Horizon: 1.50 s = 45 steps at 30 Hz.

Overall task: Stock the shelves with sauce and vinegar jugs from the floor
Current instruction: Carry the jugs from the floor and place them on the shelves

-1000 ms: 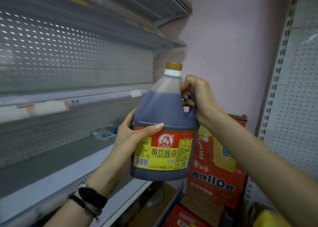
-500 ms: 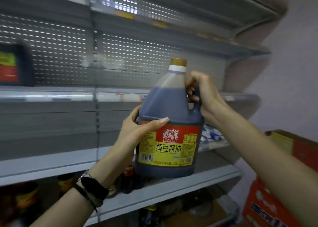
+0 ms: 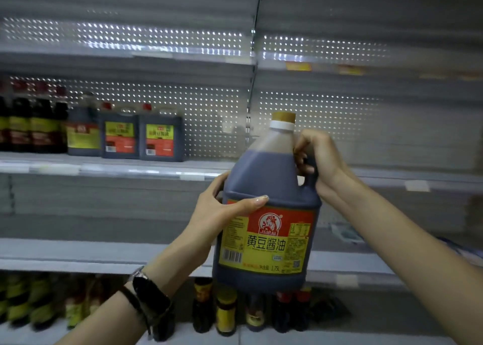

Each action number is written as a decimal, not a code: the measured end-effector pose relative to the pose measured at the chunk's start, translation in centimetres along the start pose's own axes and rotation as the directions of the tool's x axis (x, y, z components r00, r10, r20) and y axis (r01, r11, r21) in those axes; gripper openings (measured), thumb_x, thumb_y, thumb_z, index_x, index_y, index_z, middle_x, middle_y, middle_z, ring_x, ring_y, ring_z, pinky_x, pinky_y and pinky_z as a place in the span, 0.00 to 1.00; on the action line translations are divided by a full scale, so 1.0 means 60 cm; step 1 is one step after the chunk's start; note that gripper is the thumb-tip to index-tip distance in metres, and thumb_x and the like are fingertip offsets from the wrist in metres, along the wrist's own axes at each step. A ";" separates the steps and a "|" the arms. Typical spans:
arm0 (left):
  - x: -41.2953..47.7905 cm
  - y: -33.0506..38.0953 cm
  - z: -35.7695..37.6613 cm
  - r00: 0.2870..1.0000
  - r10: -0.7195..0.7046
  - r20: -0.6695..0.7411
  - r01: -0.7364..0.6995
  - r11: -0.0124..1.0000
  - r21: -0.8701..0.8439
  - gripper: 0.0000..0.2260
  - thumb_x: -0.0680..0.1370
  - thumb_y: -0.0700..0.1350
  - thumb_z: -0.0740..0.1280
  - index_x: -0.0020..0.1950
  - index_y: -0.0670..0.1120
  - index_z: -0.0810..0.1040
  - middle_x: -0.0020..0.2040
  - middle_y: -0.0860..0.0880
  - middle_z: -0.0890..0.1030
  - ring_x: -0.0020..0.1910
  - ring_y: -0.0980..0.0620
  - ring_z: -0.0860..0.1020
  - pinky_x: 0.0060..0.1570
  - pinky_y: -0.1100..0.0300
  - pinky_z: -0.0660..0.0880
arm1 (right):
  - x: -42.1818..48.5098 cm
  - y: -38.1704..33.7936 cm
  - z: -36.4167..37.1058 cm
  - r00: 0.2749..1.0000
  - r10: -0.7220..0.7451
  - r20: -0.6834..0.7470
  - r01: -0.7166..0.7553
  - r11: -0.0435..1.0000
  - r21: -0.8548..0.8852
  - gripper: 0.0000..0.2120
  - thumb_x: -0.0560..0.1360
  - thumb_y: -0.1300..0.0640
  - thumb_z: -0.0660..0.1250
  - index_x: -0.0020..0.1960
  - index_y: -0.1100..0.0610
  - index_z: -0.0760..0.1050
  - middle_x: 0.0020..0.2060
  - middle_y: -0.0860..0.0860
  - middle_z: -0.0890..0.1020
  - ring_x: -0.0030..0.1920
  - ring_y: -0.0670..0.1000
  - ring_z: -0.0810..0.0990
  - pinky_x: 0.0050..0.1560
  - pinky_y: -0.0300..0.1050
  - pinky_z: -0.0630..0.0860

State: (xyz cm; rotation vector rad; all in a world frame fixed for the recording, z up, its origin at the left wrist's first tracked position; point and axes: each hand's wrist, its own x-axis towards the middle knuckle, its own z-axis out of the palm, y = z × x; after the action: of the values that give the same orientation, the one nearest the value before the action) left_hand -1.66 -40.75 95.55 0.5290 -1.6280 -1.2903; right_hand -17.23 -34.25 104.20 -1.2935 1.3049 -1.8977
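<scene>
- Head view, nearest first: a dark watch (image 3: 150, 295) sits on the left wrist.
- The left hand (image 3: 222, 214) cups the left side of the jug (image 3: 266, 242), with the thumb laid across the front just above the label and the fingers wrapped behind.
- The right hand (image 3: 321, 159) has its fingers curled through the handle (image 3: 311, 185) beside the neck and grips it firmly.
- Both hands hold the jug upright in the air in front of the shelving, and it appears to touch no shelf. Dark sauce fills it to the shoulder, and the cap (image 3: 283, 116) is on.
- It should handle as a heavy, stiff plastic jug with a smooth, probably slippery wall. The handle is the sure hold, with the other hand steadying the side or base.
- Below and behind it, small bottles (image 3: 226, 310) stand on the low shelf.
- Farther back is the middle shelf (image 3: 78, 256).
- Farthest, up on the left, similar jugs (image 3: 162, 138) stand in a row on the upper shelf (image 3: 104, 165). That row ends left of the held jug.
</scene>
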 end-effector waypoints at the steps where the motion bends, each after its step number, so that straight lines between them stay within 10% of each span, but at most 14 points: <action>1: 0.008 0.002 -0.017 1.000 0.010 -0.001 -0.010 1.000 0.010 0.42 0.50 0.58 0.78 0.64 0.56 0.72 0.51 0.53 0.83 0.45 0.54 0.84 0.40 0.60 0.79 | 0.009 0.002 0.015 1.000 0.000 0.007 0.000 1.000 0.005 0.11 0.66 0.65 0.56 0.27 0.56 0.61 0.20 0.49 0.64 0.20 0.45 0.60 0.18 0.34 0.56; 20: 0.181 -0.031 -0.201 0.997 0.062 0.036 -0.063 0.998 0.023 0.32 0.51 0.58 0.77 0.53 0.66 0.72 0.49 0.57 0.83 0.45 0.56 0.83 0.40 0.62 0.79 | 0.191 0.063 0.189 0.999 -0.030 0.018 0.029 0.999 0.037 0.13 0.66 0.66 0.55 0.24 0.56 0.62 0.19 0.50 0.64 0.17 0.44 0.59 0.18 0.32 0.54; 45: 0.546 -0.021 -0.310 0.981 0.142 -0.132 -0.119 0.979 0.165 0.42 0.55 0.56 0.76 0.69 0.52 0.68 0.52 0.48 0.83 0.46 0.50 0.84 0.46 0.54 0.78 | 0.606 0.084 0.300 0.960 -0.165 0.226 0.161 0.986 0.033 0.12 0.65 0.62 0.55 0.24 0.55 0.60 0.19 0.49 0.63 0.18 0.46 0.58 0.17 0.32 0.54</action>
State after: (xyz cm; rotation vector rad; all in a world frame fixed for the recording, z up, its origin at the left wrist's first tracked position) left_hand -0.46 -76.50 107.50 0.5862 -1.6239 -1.0104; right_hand -17.20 -73.18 116.71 -1.6021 1.0954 -1.7966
